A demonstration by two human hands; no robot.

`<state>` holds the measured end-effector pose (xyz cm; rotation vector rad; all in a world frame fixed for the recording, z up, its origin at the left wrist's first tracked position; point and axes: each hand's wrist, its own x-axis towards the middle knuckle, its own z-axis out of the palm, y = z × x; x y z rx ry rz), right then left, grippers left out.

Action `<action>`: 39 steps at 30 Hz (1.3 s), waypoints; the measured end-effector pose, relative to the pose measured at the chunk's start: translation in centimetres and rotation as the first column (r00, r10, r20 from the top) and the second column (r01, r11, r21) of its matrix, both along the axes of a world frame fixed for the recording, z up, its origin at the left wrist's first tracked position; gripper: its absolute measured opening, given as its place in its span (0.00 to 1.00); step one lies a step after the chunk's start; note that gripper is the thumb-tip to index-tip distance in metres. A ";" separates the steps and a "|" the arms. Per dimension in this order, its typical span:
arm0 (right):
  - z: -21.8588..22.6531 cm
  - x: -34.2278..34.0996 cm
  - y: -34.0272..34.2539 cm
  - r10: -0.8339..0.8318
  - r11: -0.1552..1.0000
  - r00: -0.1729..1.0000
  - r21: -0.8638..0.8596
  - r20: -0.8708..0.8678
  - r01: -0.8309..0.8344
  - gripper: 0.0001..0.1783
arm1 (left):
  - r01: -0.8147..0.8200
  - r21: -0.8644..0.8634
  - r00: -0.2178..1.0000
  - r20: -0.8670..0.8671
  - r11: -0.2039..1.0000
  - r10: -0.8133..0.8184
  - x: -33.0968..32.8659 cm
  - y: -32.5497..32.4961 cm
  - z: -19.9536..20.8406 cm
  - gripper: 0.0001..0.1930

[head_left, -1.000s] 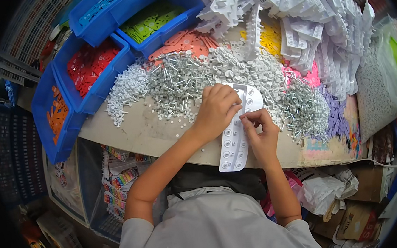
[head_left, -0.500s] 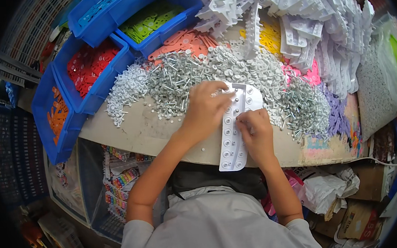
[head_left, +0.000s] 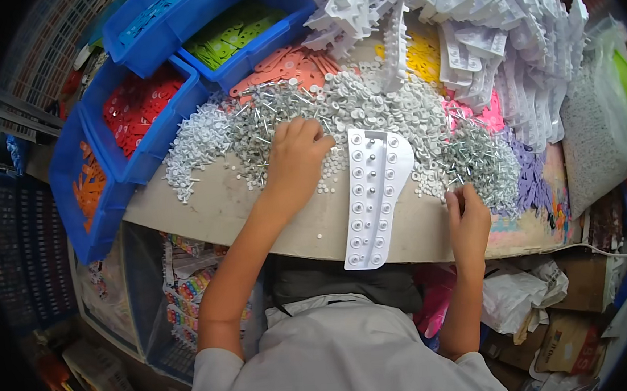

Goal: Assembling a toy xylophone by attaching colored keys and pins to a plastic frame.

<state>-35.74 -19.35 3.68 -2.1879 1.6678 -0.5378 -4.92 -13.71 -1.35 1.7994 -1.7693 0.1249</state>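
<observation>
A long white plastic tray-like piece, with rows of round studs along both sides and small metal pins down its central channel, lies on the table untouched by either hand. Left of it, my left hand reaches the edge of a heap of metal pins, fingers curled over it; what they pinch, if anything, is hidden. My right hand is at the lower edge of another heap of metal pins, thumb and fingertips drawn together, any tiny part between them too small to make out.
Small white round caps are piled beyond the piece. Blue bins at the left hold red, orange, green and blue plastic pieces. Coral pieces, yellow pieces and purple pieces surround the heaps. White plastic mouldings are stacked high at the back right.
Both hands have left the white piece. My left hand has moved left to the metal pins, my right hand rightward to the other pin heap. The piece stays in place.
</observation>
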 end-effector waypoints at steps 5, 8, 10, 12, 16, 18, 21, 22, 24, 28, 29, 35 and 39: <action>-2.4 -1.4 0.4 -0.023 0.999 0.997 0.031 -0.076 0.026 0.12 | 0.040 0.076 0.995 0.088 0.996 -0.047 -0.7 -1.1 0.1 0.07; -2.8 -1.2 0.4 -0.056 0.998 0.994 0.007 -0.097 0.057 0.13 | 0.047 0.106 0.974 0.216 0.993 -0.069 -0.3 -1.1 0.1 0.07; -3.0 -1.3 0.2 -0.044 0.999 0.994 -0.009 -0.102 0.043 0.11 | 0.058 0.118 0.974 0.210 0.991 -0.082 -0.2 -0.9 0.1 0.08; -3.0 -1.5 0.1 -0.052 0.999 0.994 -0.003 -0.095 0.052 0.09 | 0.062 0.131 0.975 0.204 0.989 -0.088 -0.2 -0.9 0.1 0.08; -1.6 -1.1 0.7 -0.123 0.992 0.992 0.026 -0.017 0.123 0.07 | 0.156 0.099 0.946 0.270 0.983 -0.177 0.1 -1.1 0.0 0.11; -1.5 -0.9 0.9 -0.101 0.994 0.990 -0.029 0.104 0.104 0.06 | 0.189 0.099 0.927 0.311 0.977 -0.210 0.3 -1.4 -0.1 0.13; -0.3 0.3 1.6 -0.092 0.991 0.957 -0.067 0.274 0.114 0.02 | 0.132 0.132 0.944 0.284 0.982 -0.165 0.3 -1.4 0.4 0.11; 0.0 0.7 1.9 -0.028 0.997 0.927 -0.050 0.374 0.050 0.03 | 0.128 0.135 0.945 0.285 0.982 -0.162 0.3 -1.3 0.6 0.11; -0.1 1.7 2.6 0.052 0.996 0.801 0.023 0.597 -0.082 0.08 | 0.014 0.002 0.995 0.094 1.000 -0.015 0.1 -0.9 1.4 0.07; -0.7 4.5 3.2 0.219 0.958 0.756 0.013 0.617 -0.287 0.08 | 0.062 0.085 0.932 -0.362 0.994 -0.027 -2.6 1.7 4.7 0.06; -0.7 5.2 3.3 0.218 0.957 0.756 0.015 0.618 -0.289 0.08 | 0.137 0.047 0.917 -0.385 0.989 -0.109 -3.1 2.4 5.0 0.06; -2.1 7.2 3.7 0.367 0.922 0.836 -0.040 0.407 -0.385 0.09 | 0.173 0.106 0.800 -0.595 0.979 -0.077 -5.4 5.4 5.3 0.10; -2.0 7.0 3.6 0.475 0.880 0.850 -0.136 0.228 -0.455 0.10 | 0.173 0.089 0.753 -0.654 0.981 -0.074 -5.5 6.2 4.1 0.11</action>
